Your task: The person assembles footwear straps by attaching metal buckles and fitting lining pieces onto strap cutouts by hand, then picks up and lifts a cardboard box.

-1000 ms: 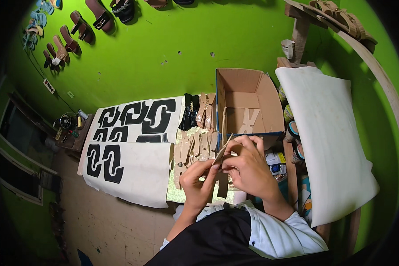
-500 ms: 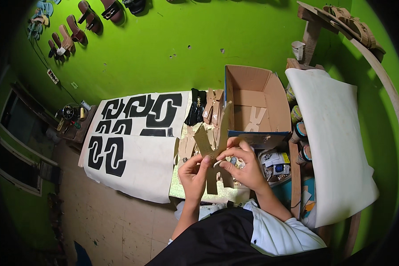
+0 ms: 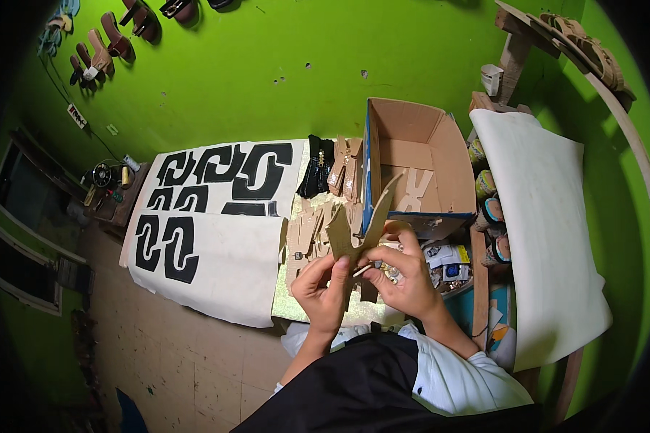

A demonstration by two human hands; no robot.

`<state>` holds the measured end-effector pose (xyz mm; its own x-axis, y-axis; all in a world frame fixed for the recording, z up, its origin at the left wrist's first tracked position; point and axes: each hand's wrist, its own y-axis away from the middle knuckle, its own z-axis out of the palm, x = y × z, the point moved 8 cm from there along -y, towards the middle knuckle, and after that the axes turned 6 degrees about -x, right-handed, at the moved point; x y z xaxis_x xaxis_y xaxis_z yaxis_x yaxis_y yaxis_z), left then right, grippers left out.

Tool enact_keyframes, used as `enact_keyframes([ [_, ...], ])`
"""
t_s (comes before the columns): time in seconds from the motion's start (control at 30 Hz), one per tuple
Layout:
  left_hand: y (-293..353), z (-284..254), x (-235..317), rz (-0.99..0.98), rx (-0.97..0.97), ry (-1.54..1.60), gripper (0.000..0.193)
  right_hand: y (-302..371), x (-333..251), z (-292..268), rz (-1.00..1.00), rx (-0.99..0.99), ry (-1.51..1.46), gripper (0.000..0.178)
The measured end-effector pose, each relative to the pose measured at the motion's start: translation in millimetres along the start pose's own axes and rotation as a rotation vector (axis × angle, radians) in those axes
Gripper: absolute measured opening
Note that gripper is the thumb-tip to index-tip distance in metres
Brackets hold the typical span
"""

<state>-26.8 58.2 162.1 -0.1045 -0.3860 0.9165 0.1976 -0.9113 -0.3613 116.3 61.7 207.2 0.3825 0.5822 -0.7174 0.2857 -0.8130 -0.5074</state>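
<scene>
A tan X-shaped sandal upper [image 3: 341, 234] is held up in front of me, its two upper arms spread like a V. My left hand [image 3: 323, 290] is closed on its middle, thumb on the near face. From the other side, my right hand [image 3: 406, 274] pinches a small whitish piece [image 3: 362, 271] against the upper's centre; whether that piece is attached cannot be told. The upper's lower arms are partly hidden behind my fingers. Beneath lie more tan uppers [image 3: 305, 225], some with shiny ornaments, on a glittery pale surface [image 3: 289, 309].
An open cardboard box [image 3: 419, 148] holds one pale X-shaped piece. Black uppers [image 3: 316, 167] and glossy beige ones [image 3: 345, 169] lie left of it. White sheets with black shapes [image 3: 260, 169] cover the table's left. At right, a white roll [image 3: 538, 238] rests above several cans [image 3: 492, 209].
The upper has tipped in my hands, its lower arms now less visible. My right hand still pinches the small piece near its centre. My view has shifted slightly.
</scene>
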Motion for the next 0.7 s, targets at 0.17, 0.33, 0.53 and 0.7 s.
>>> enact_keyframes([
  [0.17, -4.2, 3.2, -1.6, 0.0, -0.025, -0.064, 0.01, -3.7, 0.0, 0.5, 0.01, -0.032, 0.062, 0.02],
  [0.33, -7.4, 7.0, -8.8, -0.039, -0.042, -0.016, 0.011, -0.6, 9.9, -0.7, 0.092, 0.043, -0.019, 0.021],
  [0.53, -6.5, 8.2, -15.0, -0.106, -0.014, 0.103, 0.012, 9.4, 48.2, 22.2, 0.312, 0.076, -0.758, 0.025],
  [0.7, -3.1, 7.3, -20.5, -0.111, -0.021, 0.127, 0.012, 7.3, 49.3, 27.5, 0.381, 0.055, -1.054, 0.065],
])
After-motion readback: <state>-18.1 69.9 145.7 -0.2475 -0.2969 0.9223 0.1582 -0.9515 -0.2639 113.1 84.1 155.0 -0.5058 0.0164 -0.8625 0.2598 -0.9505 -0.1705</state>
